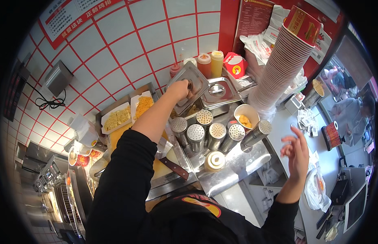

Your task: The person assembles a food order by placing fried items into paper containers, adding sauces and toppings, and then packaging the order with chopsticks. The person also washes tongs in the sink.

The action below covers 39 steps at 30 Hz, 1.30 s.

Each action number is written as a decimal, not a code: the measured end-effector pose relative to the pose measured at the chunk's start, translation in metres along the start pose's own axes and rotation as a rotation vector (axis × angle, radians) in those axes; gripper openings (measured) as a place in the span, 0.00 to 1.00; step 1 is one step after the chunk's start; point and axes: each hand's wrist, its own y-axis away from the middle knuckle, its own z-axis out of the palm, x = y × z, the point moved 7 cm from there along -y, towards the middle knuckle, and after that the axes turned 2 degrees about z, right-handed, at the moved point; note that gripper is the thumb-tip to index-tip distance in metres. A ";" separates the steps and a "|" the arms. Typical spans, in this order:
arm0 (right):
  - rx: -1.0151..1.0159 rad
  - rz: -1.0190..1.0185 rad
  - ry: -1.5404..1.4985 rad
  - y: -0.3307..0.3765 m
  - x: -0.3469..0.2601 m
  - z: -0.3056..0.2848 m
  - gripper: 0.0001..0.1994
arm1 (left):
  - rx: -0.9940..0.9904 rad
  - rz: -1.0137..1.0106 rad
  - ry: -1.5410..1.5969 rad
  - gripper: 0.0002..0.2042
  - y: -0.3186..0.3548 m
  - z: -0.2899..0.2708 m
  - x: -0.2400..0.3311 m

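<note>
Left arm [134,166] outstretched, fingers [187,84] gripping steel lid [200,81], right hand [296,154] raised

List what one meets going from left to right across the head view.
Grey box, pale crumbs, orange crumbs, left hand gripping a metal lid, white-topped bottle, paper cup with yellow pieces, right hand with nothing in it, white-framed screen.
</note>
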 end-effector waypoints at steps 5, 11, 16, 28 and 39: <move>-0.007 0.243 -0.025 0.107 0.059 -0.039 0.20 | -0.282 0.074 -0.250 0.06 -0.001 0.038 -0.004; -0.115 0.551 0.092 0.137 0.120 -0.018 0.15 | -0.375 0.025 -0.275 0.08 0.003 0.068 -0.008; -0.607 0.796 0.391 0.170 0.200 0.070 0.11 | -0.008 -0.137 -0.113 0.11 0.041 0.020 -0.014; -1.106 -0.229 1.123 0.180 0.319 0.342 0.21 | -0.582 0.069 0.602 0.29 0.479 -0.037 -0.059; -0.529 -0.210 1.321 0.105 0.414 0.369 0.17 | 0.144 -0.837 1.437 0.13 0.729 -0.032 -0.160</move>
